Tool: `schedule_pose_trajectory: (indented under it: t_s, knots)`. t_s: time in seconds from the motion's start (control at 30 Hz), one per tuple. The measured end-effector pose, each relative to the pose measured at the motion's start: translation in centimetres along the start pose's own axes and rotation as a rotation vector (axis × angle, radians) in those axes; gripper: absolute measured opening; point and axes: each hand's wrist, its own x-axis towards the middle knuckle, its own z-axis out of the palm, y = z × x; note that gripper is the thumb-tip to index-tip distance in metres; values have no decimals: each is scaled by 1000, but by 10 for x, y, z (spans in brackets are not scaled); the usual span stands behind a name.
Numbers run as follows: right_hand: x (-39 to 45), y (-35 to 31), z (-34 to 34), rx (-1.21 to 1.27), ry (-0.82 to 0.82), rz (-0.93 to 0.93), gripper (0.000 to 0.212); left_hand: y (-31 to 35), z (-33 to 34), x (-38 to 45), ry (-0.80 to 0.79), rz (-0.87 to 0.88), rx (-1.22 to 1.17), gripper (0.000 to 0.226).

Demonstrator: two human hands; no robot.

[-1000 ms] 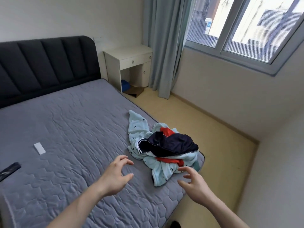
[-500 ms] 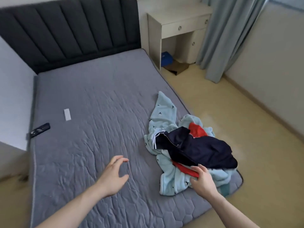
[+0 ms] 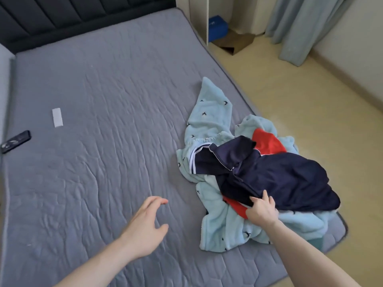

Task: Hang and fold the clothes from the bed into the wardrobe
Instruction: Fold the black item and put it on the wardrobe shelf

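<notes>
A heap of clothes lies at the near right corner of the grey bed [image 3: 99, 104]. On top is a navy and red jacket [image 3: 279, 177] with white piping. Under it spreads a light blue fleece garment [image 3: 209, 114] with small dark marks. My right hand [image 3: 262, 210] grips the near edge of the navy and red jacket, fingers curled into the cloth. Over the bare mattress, left of the heap, my left hand [image 3: 145, 226] hovers with fingers loosely spread and holds nothing. The wardrobe is out of view.
A white remote [image 3: 57, 117] and a dark phone [image 3: 15, 141] lie on the bed's left side. Beyond the bed stand a white bedside table [image 3: 199, 19] with a blue box [image 3: 218, 27] beneath, and a grey-blue curtain [image 3: 306, 25]. Wooden floor runs along the right.
My view dropped toward the bed and the heap. My right hand moved forward from above the mattress edge and took hold of the jacket's near edge. The left hand stayed open over the mattress.
</notes>
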Motion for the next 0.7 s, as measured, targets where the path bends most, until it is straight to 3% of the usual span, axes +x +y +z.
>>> schedule_pose_trajectory:
  t_s: [0.1, 0.23, 0.33, 0.53, 0.7]
  knots:
    - [1, -3, -5, 81, 167, -47, 40, -12, 1, -7, 5, -10, 7, 52]
    - [-47, -19, -47, 450, 494, -259, 15, -12, -14, -34, 10, -43, -13, 46]
    - [-108, -39, -98, 656, 457, -366, 25, 4, -32, -62, 6, -37, -38, 41]
    - [-271, -101, -184, 833, 408, -637, 18, 46, -77, -133, 40, 66, -159, 39]
    - [-416, -169, -228, 1109, 367, -785, 6, 50, -110, -205, -21, 173, -194, 49]
